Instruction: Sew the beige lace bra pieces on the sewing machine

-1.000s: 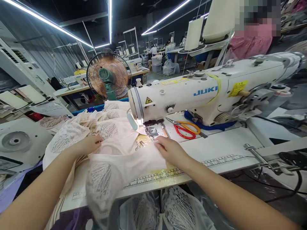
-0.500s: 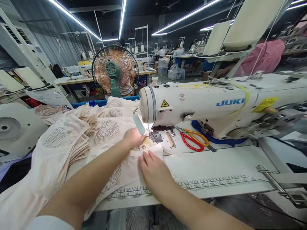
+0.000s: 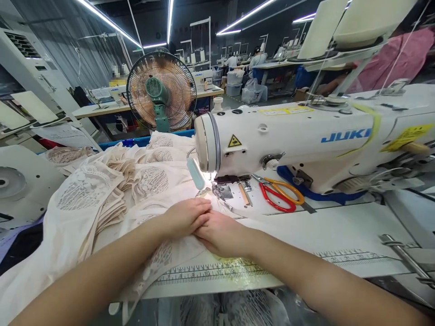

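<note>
A pale cream lace bra (image 3: 163,256) lies under the needle of a white JUKI sewing machine (image 3: 244,136) and spreads left over the bed. My left hand (image 3: 186,216) is closed on its edge just in front of the lit presser foot. Against it rests my right hand (image 3: 222,232), its fingers bent and pressed together on the same cloth. The hands touch, and the fabric between them is largely hidden. Scissors (image 3: 280,194) with one red and one orange handle lie on the machine bed, right of the needle.
Stacked cream lace bras (image 3: 84,194) cover the left side. A printed ruler (image 3: 204,274) runs along the table's front edge. Behind stands a large fan (image 3: 159,90). Thread cones (image 3: 322,31) rise at the upper right. A small wooden-coloured strip (image 3: 244,194) lies on the bed.
My left hand has drawn back from the needle toward me, and my right hand has moved up to meet it. The view has shifted slightly, with the machine now appearing larger.
</note>
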